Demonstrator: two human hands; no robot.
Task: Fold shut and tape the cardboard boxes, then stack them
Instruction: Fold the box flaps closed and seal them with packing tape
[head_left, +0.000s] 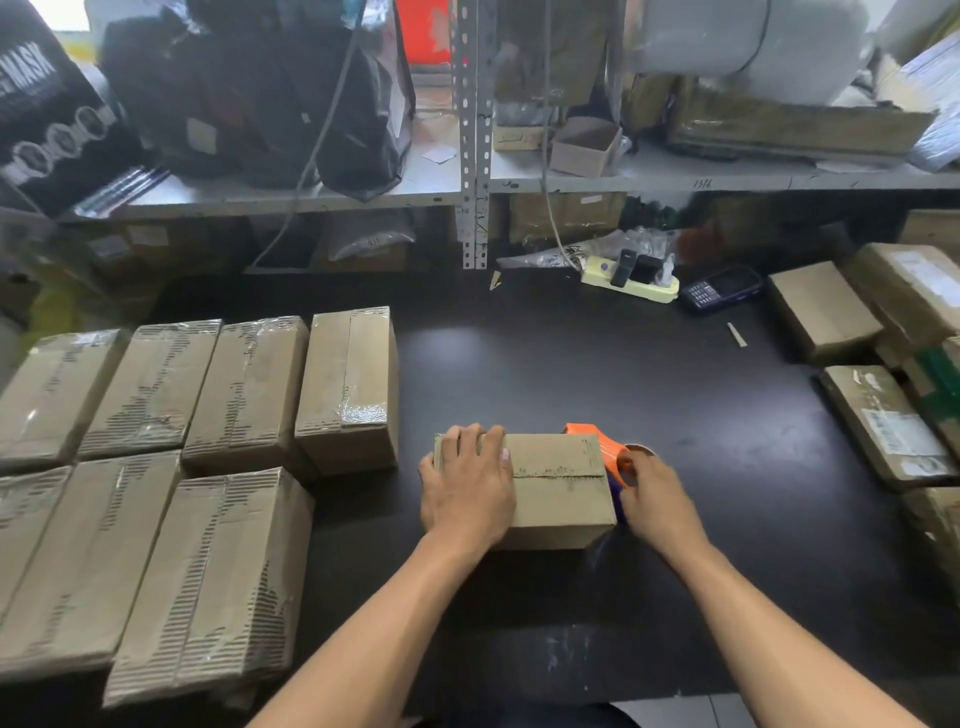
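The right hand (657, 501) has its grip curled round the handle of an orange tape gun (602, 447), holding it against the right end of a small cardboard box (558, 488). The left hand (467, 486) lies flat on the box's left half, fingers straight and pressing down. The box is a plain brown rectangular carton with its top flaps folded shut, the seam between them running lengthwise and looking bare of tape. It sits on the dark, smooth worktop (623, 364), directly in front of the person. Left of the left hand lie rows of taped boxes (249, 389), their corrugated skin scuffed into stripes under glossy clear tape. Far right of the grip sits a pile of parcels (883, 421) with printed labels.
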